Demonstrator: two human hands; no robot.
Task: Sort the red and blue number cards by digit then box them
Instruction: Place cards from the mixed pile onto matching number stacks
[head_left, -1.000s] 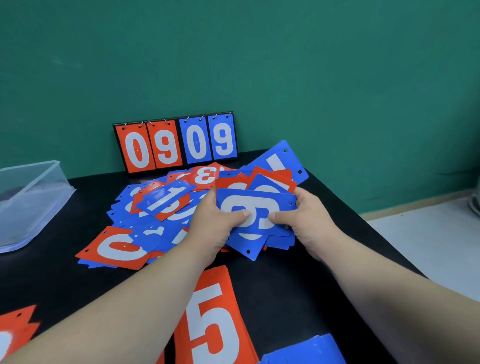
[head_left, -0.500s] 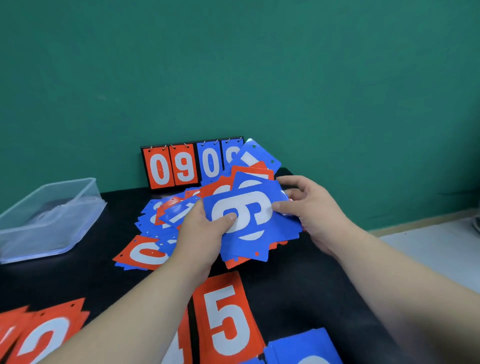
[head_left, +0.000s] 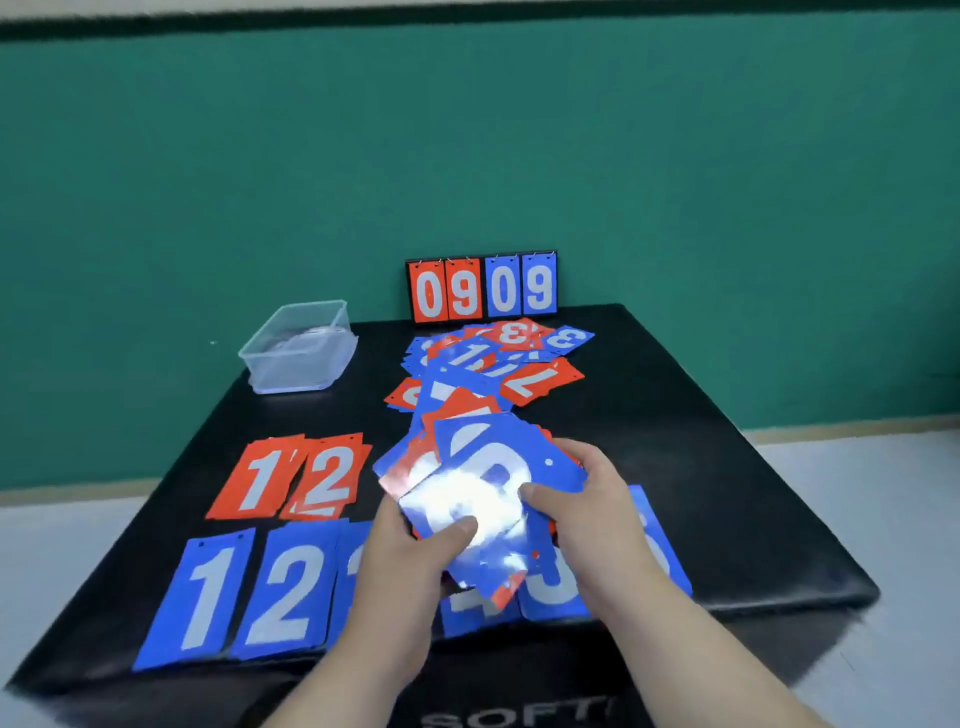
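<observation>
Sorted: red number-card piles (head_left: 291, 475) 1, 2; blue number-card piles (head_left: 234, 592) 1, 2 onward, near edge.
Held: mixed red-and-blue card sheaf (head_left: 483, 483), gripped by left hand (head_left: 410, 545) and right hand (head_left: 576, 504).
Likely pending: loose card heap (head_left: 493, 358), rear; clear plastic tub (head_left: 298, 348), far left.

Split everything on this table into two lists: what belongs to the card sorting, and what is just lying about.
Job: card stack held in left hand and right hand; unsorted pile; red 1 pile; red 2 pile; blue 1 pile; blue 2 pile; clear box.
Lying about: 0909 flip scoreboard.
</observation>
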